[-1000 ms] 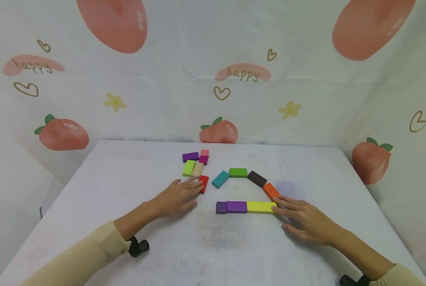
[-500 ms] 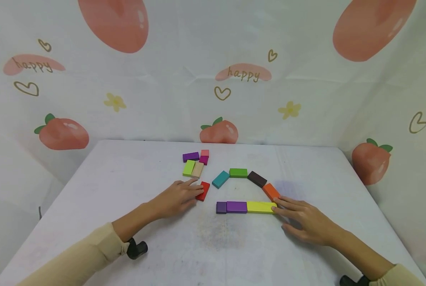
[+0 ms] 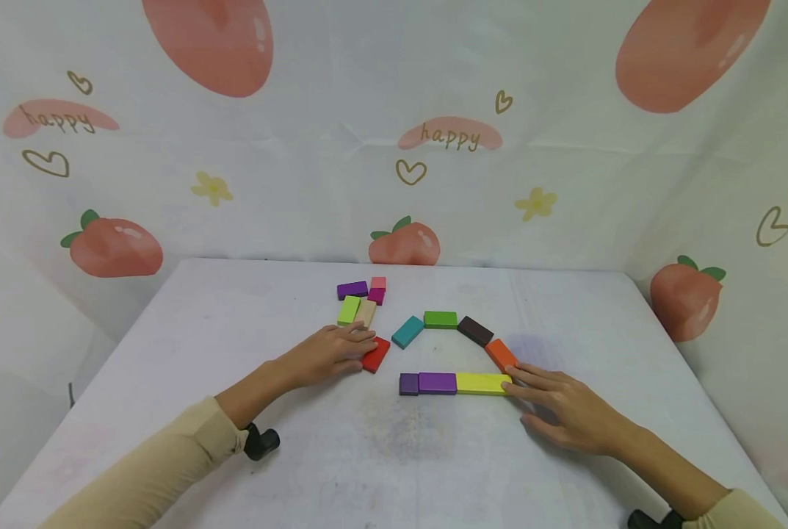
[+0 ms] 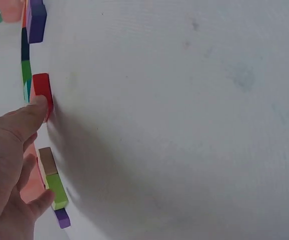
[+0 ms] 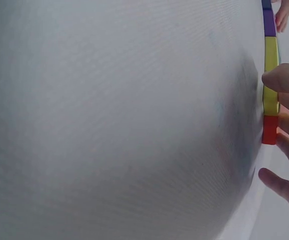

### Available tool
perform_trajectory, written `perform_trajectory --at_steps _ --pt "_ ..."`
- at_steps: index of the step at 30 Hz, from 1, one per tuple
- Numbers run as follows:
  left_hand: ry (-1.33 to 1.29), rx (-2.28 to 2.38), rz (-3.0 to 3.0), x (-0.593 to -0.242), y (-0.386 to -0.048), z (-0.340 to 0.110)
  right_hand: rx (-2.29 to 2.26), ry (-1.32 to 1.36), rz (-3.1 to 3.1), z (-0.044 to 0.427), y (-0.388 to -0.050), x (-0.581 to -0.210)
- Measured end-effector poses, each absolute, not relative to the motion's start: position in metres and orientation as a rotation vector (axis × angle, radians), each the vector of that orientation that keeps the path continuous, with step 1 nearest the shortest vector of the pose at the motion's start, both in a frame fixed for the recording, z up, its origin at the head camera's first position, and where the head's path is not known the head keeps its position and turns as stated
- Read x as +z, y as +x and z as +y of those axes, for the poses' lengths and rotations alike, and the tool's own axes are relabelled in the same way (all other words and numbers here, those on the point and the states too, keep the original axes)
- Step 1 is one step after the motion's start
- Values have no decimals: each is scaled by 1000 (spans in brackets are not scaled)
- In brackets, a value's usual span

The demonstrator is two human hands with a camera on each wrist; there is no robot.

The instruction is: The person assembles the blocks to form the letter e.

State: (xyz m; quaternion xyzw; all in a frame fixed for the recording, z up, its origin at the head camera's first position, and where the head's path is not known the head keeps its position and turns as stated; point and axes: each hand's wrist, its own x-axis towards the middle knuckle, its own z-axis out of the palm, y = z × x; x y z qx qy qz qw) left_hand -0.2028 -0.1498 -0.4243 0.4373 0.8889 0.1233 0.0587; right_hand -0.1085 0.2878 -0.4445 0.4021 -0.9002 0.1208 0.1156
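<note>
Nearest, a tan sleeve (image 3: 149, 470) reached in from each bottom corner over the white counter (image 3: 420, 470), with a black device (image 3: 261, 442) at each wrist. The right hand (image 3: 568, 411) kept its fingers apart, two tips resting at the right end of the yellow block (image 3: 476, 383) and the near end of the orange block (image 3: 501, 355). In the right wrist view, a reddish block (image 5: 269, 131) met the yellow one's end, beside the fingers. Leftward, the same line continued through a long purple block (image 3: 437, 383) and a small dark purple block (image 3: 408, 384).

Slightly farther off, the left hand (image 3: 327, 355) pinched the red block (image 3: 379, 358) between thumb and fingertips; it lay flat, near the teal block (image 3: 407, 332) but apart. From teal, an arc ran through the green block (image 3: 441, 320) and dark brown block (image 3: 475, 331) to the orange. Farther left, a beige block (image 3: 366, 313) and a lime block (image 3: 349, 310) lay side by side, before a violet block (image 3: 352, 289), a magenta block (image 3: 377, 297) and a pink block (image 3: 378, 283). Behind hung a peach-printed backdrop (image 3: 301, 184).
</note>
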Motion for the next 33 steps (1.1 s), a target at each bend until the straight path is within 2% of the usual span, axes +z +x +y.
perform_trajectory --at_steps 33 --pt "1380 384 2742 -430 -194 -123 369 1172 -2636 287 -108 -444"
